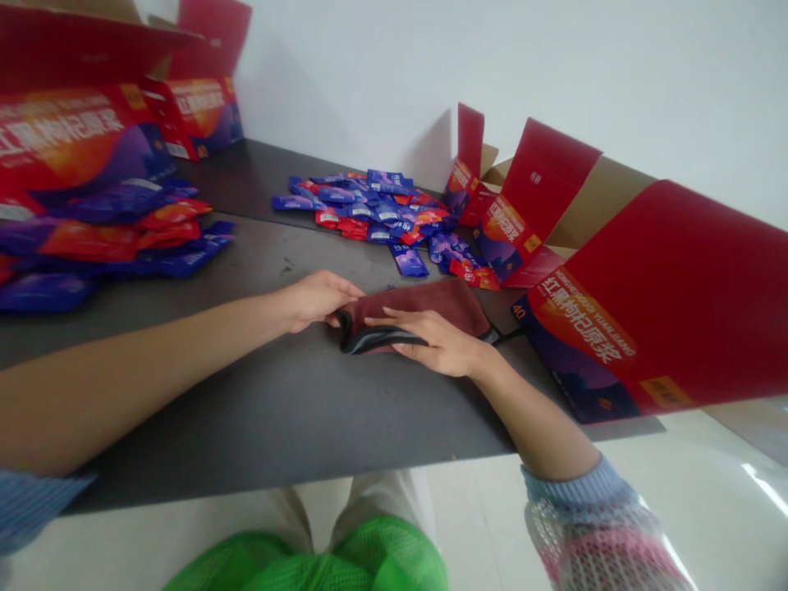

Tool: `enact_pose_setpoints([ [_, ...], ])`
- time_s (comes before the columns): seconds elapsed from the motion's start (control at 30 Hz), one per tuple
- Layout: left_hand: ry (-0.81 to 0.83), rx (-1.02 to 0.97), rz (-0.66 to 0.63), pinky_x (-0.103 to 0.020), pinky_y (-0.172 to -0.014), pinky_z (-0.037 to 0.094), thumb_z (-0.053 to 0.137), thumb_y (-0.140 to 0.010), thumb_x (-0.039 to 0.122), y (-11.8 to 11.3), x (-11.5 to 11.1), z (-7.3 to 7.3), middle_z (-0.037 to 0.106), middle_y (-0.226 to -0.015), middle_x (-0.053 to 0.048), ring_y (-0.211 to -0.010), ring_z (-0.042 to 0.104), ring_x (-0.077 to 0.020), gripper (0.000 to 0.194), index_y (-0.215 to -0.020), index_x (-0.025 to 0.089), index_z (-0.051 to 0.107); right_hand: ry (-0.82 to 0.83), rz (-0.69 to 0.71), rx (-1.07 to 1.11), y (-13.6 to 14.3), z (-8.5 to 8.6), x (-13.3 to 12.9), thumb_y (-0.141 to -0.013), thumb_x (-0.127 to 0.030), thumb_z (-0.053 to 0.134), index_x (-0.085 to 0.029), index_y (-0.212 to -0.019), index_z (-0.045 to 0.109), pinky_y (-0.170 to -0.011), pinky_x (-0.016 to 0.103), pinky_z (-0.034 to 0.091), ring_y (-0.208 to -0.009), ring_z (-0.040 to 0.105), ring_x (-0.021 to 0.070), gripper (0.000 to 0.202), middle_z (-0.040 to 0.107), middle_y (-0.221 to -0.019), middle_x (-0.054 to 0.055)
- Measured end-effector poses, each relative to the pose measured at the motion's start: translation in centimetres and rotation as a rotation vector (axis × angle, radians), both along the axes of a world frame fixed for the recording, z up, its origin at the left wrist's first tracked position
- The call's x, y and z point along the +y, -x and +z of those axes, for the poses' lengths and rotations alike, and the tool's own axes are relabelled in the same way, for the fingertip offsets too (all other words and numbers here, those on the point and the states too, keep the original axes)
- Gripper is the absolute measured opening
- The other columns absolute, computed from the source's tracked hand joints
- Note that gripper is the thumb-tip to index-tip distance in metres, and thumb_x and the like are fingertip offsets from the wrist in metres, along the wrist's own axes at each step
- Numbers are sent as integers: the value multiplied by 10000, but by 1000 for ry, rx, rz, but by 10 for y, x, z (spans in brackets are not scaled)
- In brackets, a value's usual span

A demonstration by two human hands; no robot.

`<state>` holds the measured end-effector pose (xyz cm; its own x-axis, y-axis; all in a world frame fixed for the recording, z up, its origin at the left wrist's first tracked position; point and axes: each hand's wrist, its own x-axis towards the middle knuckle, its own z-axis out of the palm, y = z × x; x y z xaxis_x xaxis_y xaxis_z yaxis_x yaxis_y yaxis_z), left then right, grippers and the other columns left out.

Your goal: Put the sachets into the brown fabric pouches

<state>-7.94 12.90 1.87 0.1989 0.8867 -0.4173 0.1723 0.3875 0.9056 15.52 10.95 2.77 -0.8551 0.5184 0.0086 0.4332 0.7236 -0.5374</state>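
Note:
A folded maroon cloth with black edging [434, 300] lies on the grey table in front of me. My left hand [321, 300] pinches its left end, the thumb on top and the fingertips partly hidden by the fold. Across the near side lies my right hand [437, 338], its thumb under the black edge and its fingers over the top. A black strap-like piece sticks out from the cloth's right end. Just beyond the cloth is a loose heap of blue and red sachets [382, 205].
Open red cartons [665, 304] stand along the right side, flaps raised. At the left, another red carton [67, 139] stands behind a pile of sachets [116, 238], with a further carton [206, 115] near the wall. The table's front edge [295, 484] runs close to my legs.

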Motion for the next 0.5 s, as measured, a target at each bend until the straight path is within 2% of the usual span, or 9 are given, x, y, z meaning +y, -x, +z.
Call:
enact_pose_setpoints([
  [0.17,18,-32,-1,-185,-456,428,670,-826,41,3,1,-1,733,-670,-47,-486,585,-94,138,-904,88,774,25,-75,-58,-13,13,6,-1046,-453,464,-179,-1228,734,-1032,362,509,-1174,698,248,426,762,-1244,91],
  [0.23,19,-18,-8,-183,-467,447,668,-852,51,4,1,-2,743,-687,-55,-507,613,-101,133,-939,83,763,3,-86,-115,-18,20,7,-1045,-435,470,-201,-1205,748,-986,343,518,-1101,715,232,397,776,-1200,69],
  [0.33,24,-6,-4,-184,-484,478,656,-866,46,5,3,-3,762,-723,-73,-558,673,-126,149,-983,77,743,-131,-181,-205,-23,27,8,-1042,-429,470,-244,-1215,754,-965,339,505,-1096,714,241,381,771,-1216,73],
  [0.5,57,-41,-8,-182,-521,521,651,-823,-12,7,6,-3,789,-803,-116,-659,756,-175,259,-1066,53,714,-305,-324,-365,-29,22,18,-1057,-476,391,-300,-1320,704,-877,339,507,-1048,731,263,445,768,-1227,81],
])
